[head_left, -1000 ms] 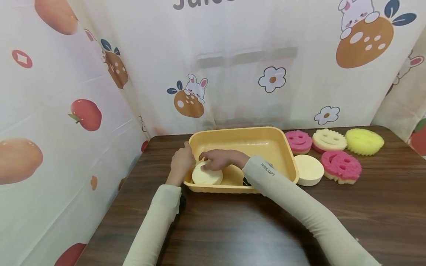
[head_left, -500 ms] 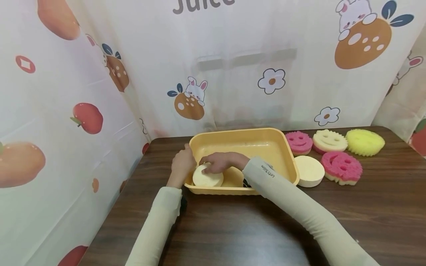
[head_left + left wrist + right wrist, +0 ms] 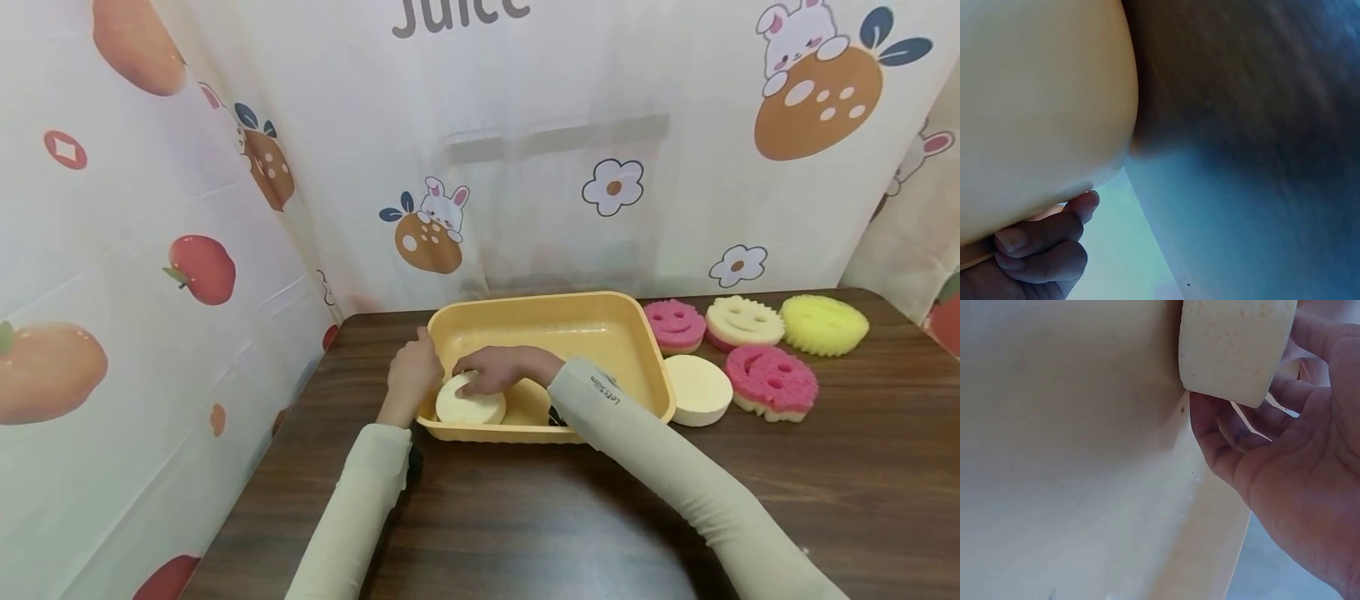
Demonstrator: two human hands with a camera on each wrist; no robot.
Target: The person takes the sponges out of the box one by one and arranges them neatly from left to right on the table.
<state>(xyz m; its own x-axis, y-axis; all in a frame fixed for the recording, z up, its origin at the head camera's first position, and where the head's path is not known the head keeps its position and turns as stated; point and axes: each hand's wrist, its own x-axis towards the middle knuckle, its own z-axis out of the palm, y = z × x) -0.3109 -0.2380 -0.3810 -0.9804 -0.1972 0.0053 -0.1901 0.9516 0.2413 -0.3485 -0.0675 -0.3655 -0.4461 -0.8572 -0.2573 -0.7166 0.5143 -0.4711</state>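
Note:
A yellow plastic basin (image 3: 540, 433) stands on the dark wooden table. My left hand (image 3: 414, 368) grips its left rim; in the left wrist view the curled fingers (image 3: 1047, 247) lie against the basin's outer wall. Inside the basin, at the front left corner, is a thick round cream sponge (image 3: 467, 408). My right hand (image 3: 493, 368) reaches over the front rim and holds this sponge. In the right wrist view the fingers (image 3: 1210, 434) curl round the sponge's edge (image 3: 1235, 353). Part of the basin's floor is hidden by the right forearm.
Right of the basin lie a plain cream round sponge (image 3: 699, 392), two pink smiley sponges (image 3: 675, 325), (image 3: 772, 383) is the nearer pink one's face, a cream smiley sponge (image 3: 745, 321) and a yellow sponge (image 3: 825, 325). A printed curtain (image 3: 525, 225) hangs behind the table.
The right hand's fingers have drawn in around the round cream sponge, which stays in the same corner. The left hand keeps its grip on the rim. The head view has shifted slightly.

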